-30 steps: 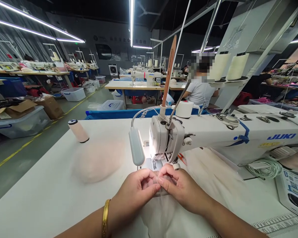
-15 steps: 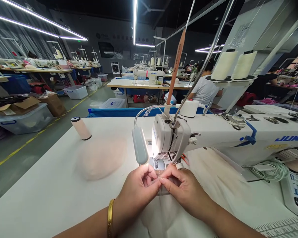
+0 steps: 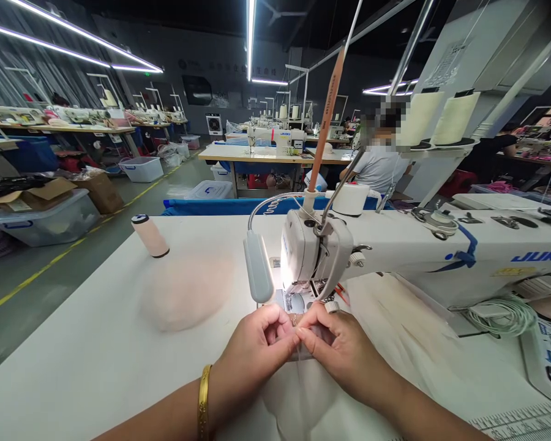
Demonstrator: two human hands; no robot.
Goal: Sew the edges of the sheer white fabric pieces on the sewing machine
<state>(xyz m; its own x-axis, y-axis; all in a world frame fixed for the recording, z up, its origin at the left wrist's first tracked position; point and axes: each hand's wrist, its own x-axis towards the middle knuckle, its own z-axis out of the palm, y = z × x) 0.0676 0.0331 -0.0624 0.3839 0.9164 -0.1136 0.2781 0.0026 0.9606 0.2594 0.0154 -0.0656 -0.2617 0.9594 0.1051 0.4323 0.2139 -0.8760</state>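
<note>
Just in front of the needle area of a white sewing machine [image 3: 319, 251], my left hand [image 3: 257, 343] and my right hand [image 3: 342, 349] meet at their fingertips. Both are closed in a pinch on a thin, sheer pale fabric [image 3: 300, 392], which hangs down below them over the table's near side. The exact edge they pinch is mostly hidden by the fingers. A grey lamp [image 3: 259, 266] on a bendy neck lights the needle area. Left of it, a sheer beige fabric piece [image 3: 188, 294] lies on the white table [image 3: 96, 343].
A pink thread spool [image 3: 150, 236] stands at the table's back left. More beige fabric [image 3: 404, 306] lies under the machine arm. To the right are a coiled pale green cord [image 3: 500, 315], a control box [image 3: 548, 355] and a clear ruler [image 3: 523, 419]. A co-worker [image 3: 381, 162] sits beyond.
Both hands stay pinched together in nearly the same spot. The fabric hanging below them has shifted slightly, and the camera view has moved a little.
</note>
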